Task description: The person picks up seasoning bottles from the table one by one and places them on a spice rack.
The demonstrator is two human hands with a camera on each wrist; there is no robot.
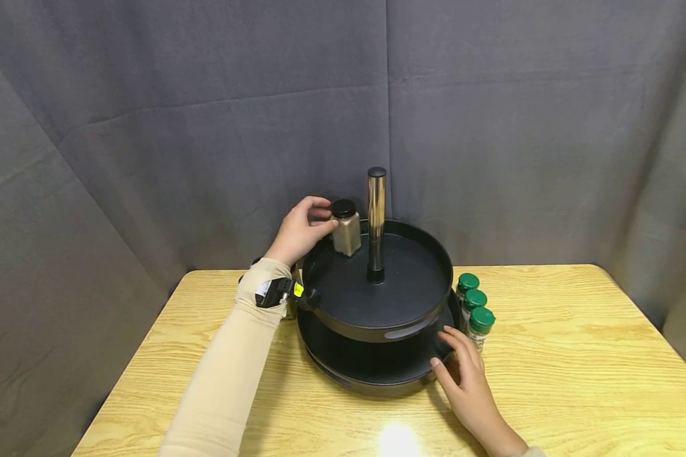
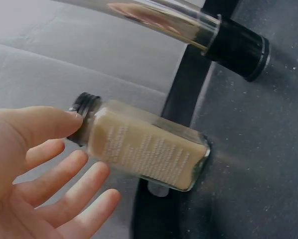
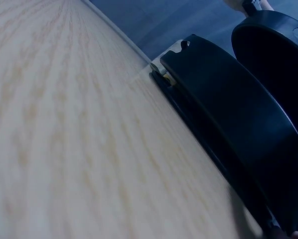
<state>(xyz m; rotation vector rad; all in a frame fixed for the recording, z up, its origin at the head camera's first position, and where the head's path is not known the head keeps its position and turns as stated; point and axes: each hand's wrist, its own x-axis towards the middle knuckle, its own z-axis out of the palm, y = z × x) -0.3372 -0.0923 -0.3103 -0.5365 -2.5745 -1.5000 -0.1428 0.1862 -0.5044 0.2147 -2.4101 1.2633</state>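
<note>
My left hand [image 1: 300,231] pinches the black cap of a square glass spice jar [image 1: 347,235], thumb on the near side, other fingers loosely spread. Tan powder fills the jar [image 2: 146,144], and its side bears printed lettering. It is at the back left of the upper tray [image 1: 411,273] of a black two-tier round organizer; whether its base touches the tray I cannot tell. My right hand [image 1: 465,387], its fingers slightly bent and apart, is at the front right rim of the lower tray [image 1: 377,374]. Only bits of that hand show in the right wrist view.
A shiny post [image 1: 376,216] with a black top rises from the upper tray, just right of the jar. Several green-capped spice jars [image 1: 481,320] stand along the organizer's right side. Another jar is partly hidden behind my left wrist. A grey curtain [image 1: 520,127] hangs behind the wooden table [image 1: 577,355].
</note>
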